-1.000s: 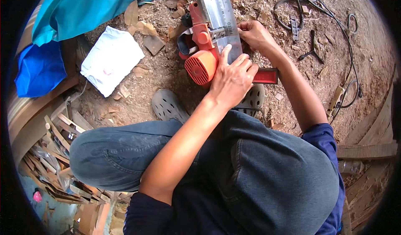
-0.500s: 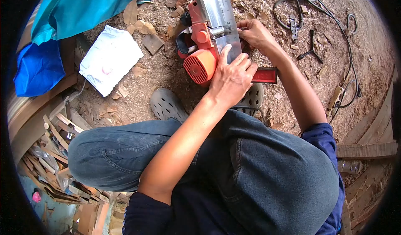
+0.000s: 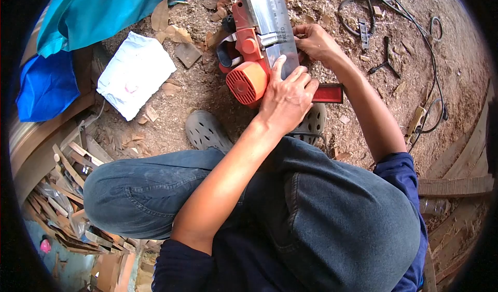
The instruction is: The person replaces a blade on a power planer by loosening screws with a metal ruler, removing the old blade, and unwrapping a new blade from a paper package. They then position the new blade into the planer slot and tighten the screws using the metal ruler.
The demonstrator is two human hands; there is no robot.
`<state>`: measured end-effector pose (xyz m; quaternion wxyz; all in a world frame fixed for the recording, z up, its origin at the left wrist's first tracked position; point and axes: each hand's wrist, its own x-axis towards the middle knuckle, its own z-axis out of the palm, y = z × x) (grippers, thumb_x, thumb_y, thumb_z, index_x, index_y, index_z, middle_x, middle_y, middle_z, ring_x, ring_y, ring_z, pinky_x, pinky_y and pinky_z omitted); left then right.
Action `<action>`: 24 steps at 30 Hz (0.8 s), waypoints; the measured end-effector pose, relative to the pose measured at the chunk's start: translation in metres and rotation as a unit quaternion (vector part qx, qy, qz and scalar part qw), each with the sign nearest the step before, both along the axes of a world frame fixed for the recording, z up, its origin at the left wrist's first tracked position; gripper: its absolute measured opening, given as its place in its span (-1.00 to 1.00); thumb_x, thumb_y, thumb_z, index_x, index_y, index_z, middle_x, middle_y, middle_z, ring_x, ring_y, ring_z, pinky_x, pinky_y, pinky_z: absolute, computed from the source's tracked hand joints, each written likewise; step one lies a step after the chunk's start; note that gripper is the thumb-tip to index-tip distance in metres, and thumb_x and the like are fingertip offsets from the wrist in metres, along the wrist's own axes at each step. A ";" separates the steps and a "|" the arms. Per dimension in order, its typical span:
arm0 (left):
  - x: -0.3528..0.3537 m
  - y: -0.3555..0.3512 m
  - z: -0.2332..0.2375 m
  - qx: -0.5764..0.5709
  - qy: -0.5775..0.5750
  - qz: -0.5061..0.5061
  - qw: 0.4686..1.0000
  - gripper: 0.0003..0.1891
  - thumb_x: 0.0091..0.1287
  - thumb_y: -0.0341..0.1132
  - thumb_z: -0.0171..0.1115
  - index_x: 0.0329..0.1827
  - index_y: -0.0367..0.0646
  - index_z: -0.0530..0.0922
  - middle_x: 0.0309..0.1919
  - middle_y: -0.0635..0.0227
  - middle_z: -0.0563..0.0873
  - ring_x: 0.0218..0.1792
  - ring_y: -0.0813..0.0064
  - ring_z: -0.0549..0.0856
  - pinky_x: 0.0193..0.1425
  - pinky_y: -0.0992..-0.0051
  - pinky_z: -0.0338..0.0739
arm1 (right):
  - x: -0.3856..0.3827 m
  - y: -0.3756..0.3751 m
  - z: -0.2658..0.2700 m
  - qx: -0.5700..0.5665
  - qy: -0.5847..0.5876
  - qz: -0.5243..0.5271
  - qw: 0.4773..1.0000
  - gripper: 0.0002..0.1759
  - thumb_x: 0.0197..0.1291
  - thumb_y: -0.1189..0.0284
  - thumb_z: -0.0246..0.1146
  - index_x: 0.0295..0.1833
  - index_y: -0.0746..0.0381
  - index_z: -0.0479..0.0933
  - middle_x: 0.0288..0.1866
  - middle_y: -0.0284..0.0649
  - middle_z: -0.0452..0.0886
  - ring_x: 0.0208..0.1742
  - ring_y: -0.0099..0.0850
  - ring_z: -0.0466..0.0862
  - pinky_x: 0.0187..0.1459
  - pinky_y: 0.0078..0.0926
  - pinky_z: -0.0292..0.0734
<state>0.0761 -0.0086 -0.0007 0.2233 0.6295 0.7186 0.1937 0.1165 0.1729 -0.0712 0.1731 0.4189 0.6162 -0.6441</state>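
An orange-red electric planer [image 3: 248, 83] lies on the ground before my feet, its metal sole facing up. Along the sole rests a steel ruler [image 3: 282, 35] marked FREED. My left hand [image 3: 288, 99] grips the near end of the planer, its index finger pressed on the ruler and the other fingers bent over the edge. At the planer's right side, beside the ruler, is my right hand [image 3: 317, 44], its fingers drawn together in a pinch. Its fingertips are partly hidden, and what they hold does not show.
Wood shavings and dry leaves cover the ground. A white packet [image 3: 136, 75], a blue bag [image 3: 47, 87] and a teal cloth [image 3: 104, 14] lie left. On the right are a black cable [image 3: 434, 58], a black three-armed tool [image 3: 386, 59] and wooden boards [image 3: 456, 186]. Wood offcuts [image 3: 67, 188] fill the lower left.
The view has shifted very slightly. On the planer's sole, the metal part at the cutter slot looks turned a little. Both hands stay in nearly the same place.
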 end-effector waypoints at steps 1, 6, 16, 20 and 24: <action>0.000 0.000 0.000 0.001 0.002 0.000 1.000 -0.44 0.06 -0.22 0.64 0.15 -0.11 0.68 0.02 0.31 0.73 0.33 0.32 0.64 0.63 -0.16 0.16 | 0.000 0.000 0.000 0.008 -0.005 0.008 1.000 -0.78 0.48 0.34 0.35 0.09 0.20 0.76 -0.35 -0.35 0.80 -0.47 -0.61 0.74 -0.50 -0.60 0.54; -0.001 0.001 0.000 -0.003 0.000 0.001 1.000 -0.44 0.06 -0.22 0.64 0.16 -0.12 0.67 0.02 0.30 0.74 0.33 0.31 0.64 0.63 -0.16 0.17 | 0.001 0.000 -0.003 0.011 -0.004 0.010 1.000 -0.76 0.49 0.31 0.35 0.11 0.19 0.76 -0.34 -0.34 0.82 -0.46 -0.62 0.75 -0.50 -0.60 0.53; 0.000 0.001 -0.002 0.006 -0.002 0.007 1.000 -0.45 0.06 -0.24 0.63 0.16 -0.13 0.68 0.02 0.29 0.74 0.33 0.30 0.65 0.62 -0.15 0.19 | -0.002 0.002 -0.007 0.037 -0.011 0.021 0.999 -0.73 0.48 0.29 0.33 0.11 0.20 0.76 -0.35 -0.32 0.82 -0.44 -0.61 0.75 -0.50 -0.56 0.53; 0.001 0.001 -0.003 0.014 0.000 0.011 1.000 -0.45 0.06 -0.24 0.62 0.15 -0.13 0.68 0.02 0.30 0.74 0.32 0.30 0.65 0.61 -0.15 0.19 | 0.000 0.002 -0.015 0.026 0.005 0.009 1.000 -0.74 0.47 0.28 0.33 0.09 0.20 0.76 -0.36 -0.30 0.81 -0.45 -0.61 0.74 -0.49 -0.56 0.54; 0.000 0.001 -0.002 0.004 -0.003 0.008 1.000 -0.47 0.07 -0.24 0.62 0.14 -0.12 0.69 0.02 0.32 0.74 0.31 0.31 0.64 0.61 -0.13 0.19 | -0.002 0.003 -0.009 0.033 -0.007 0.024 0.999 -0.74 0.48 0.28 0.33 0.08 0.21 0.76 -0.38 -0.31 0.80 -0.46 -0.60 0.73 -0.49 -0.57 0.54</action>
